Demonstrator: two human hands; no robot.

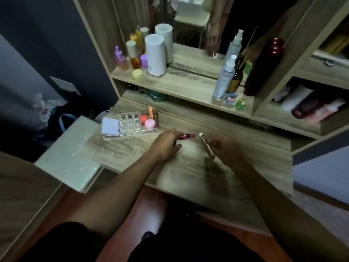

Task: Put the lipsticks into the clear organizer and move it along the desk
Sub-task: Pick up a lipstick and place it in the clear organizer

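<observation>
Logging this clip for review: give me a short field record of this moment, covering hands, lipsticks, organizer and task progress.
left hand: left hand on the desk, fingers on the pink lipstick
right hand: right hand blurred, holding the gold lipstick; grip unclear
organizer: clear organizer at the desk's left rear, with a pink jar in its right section
slots: small compartments look empty
progress: neither lipstick in the organizer

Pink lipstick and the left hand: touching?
Touching. The head view shows the left hand with fingertips over one end of the pink lipstick lying on the desk.
</observation>
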